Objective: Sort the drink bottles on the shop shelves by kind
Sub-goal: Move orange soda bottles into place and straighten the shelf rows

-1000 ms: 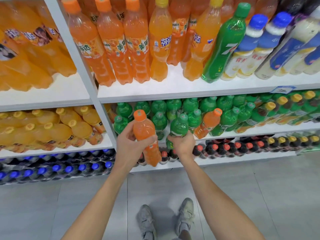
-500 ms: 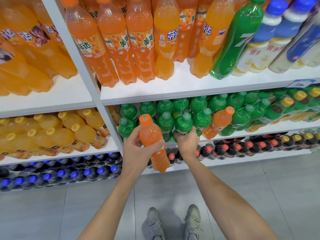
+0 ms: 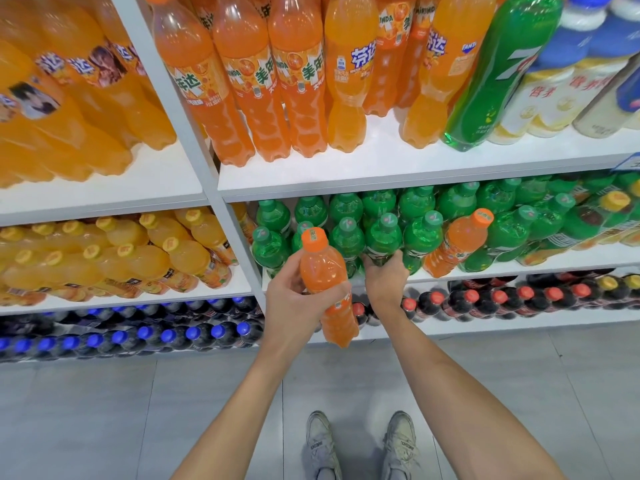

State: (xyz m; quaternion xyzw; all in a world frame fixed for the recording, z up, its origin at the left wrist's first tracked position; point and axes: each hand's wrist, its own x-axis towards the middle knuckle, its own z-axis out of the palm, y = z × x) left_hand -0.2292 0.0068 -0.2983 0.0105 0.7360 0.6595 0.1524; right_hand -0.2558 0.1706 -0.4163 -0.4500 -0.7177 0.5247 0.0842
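My left hand [image 3: 294, 303] grips a small orange soda bottle [image 3: 325, 282] with an orange cap, held out in front of the middle shelf [image 3: 554, 266]. My right hand [image 3: 384, 278] wraps around the lower part of a green bottle [image 3: 382, 240] standing in the front row of that shelf. Several green bottles fill the row. One more orange bottle [image 3: 457, 242] stands among the green ones to the right. On the top shelf [image 3: 381, 171] a tall green bottle [image 3: 498, 71] stands between orange sodas and white bottles with blue caps.
Left bay holds yellow-orange bottles [image 3: 104, 258] on two shelves. The bottom shelves carry dark cola bottles, blue caps [image 3: 145, 334] at left, red caps [image 3: 498, 297] at right. A white upright post [image 3: 207, 174] divides the bays. Grey floor tiles and my two shoes [image 3: 360, 445] are below.
The view has drifted slightly, so the shelves sit higher in the frame. My left hand keeps the orange bottle; my right hand stays on the green bottle at the shelf front.
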